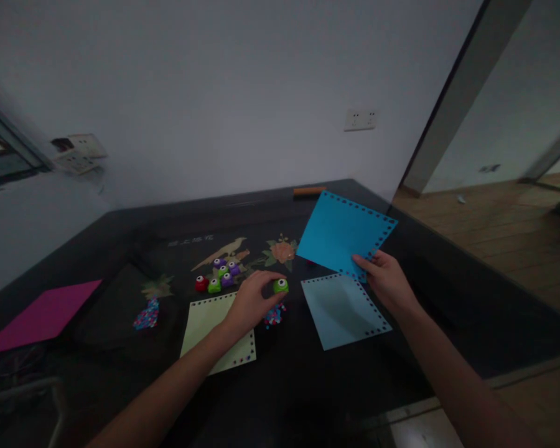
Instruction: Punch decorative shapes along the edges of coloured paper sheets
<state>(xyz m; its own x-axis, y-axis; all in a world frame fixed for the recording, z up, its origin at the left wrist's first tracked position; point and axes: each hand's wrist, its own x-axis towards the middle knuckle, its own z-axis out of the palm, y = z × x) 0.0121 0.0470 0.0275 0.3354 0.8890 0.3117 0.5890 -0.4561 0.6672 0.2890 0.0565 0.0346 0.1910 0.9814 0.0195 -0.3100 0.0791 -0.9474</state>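
My two hands reach out over the dark, shiny table (448,298). My left hand (252,302) is closed on a little green punch (280,285), round and made of plastic, sitting on the table. Under that hand lies a pale green sheet (205,323) with holes along its edges, and a small heap of paper dots (274,315) beside it. My right hand (386,280) pinches the corner of a bright blue sheet (343,233) and holds it up; holes run along two of its edges, so I think some edges are left. A light blue sheet (343,311) below already has its holes. A pink sheet (42,316) looks plain. Farther back sit more little punches (219,277).
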